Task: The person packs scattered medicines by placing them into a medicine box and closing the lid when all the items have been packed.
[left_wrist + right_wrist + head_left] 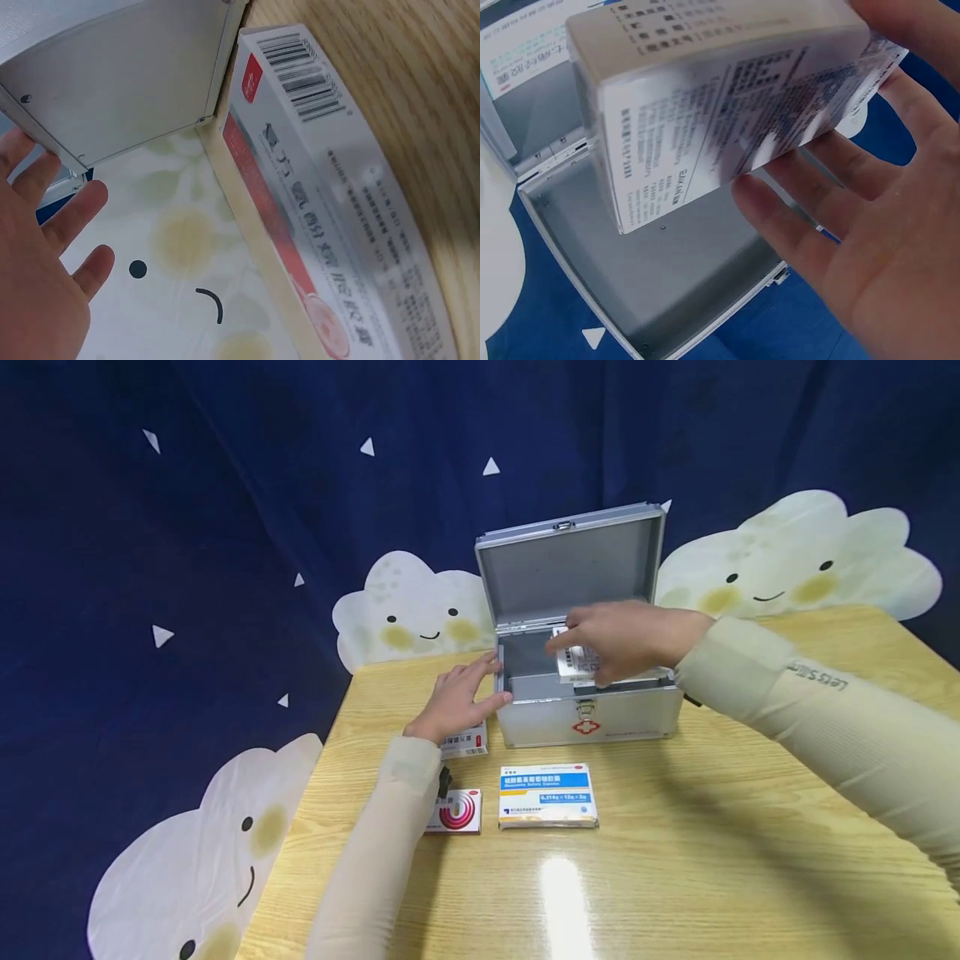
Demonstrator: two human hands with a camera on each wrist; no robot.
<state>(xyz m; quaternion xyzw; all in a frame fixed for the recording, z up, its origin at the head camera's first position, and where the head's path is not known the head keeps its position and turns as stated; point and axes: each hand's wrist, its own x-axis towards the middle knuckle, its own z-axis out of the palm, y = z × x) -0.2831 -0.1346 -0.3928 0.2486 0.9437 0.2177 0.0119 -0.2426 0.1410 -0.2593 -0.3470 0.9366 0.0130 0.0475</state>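
Note:
My right hand (630, 637) grips a white medicine box (574, 665) with dark print, thumb on one side and fingers on the other in the right wrist view. The box is over the opening of a silver first-aid case (637, 720) with a red cross, its lid (570, 568) raised. At the case's left rim, my left hand (456, 700) has its fingers spread and touches the edge. Below that hand lies a white and red capsule box (300, 195). Another medicine box (536, 49) shows inside the case in the right wrist view.
In front of the case lies a blue and white capsule box (547, 796). A small box with pink rings (459, 812) is left of it, partly behind my left wrist. The wooden table (675, 877) meets a dark blue curtain (420, 485) with clouds behind.

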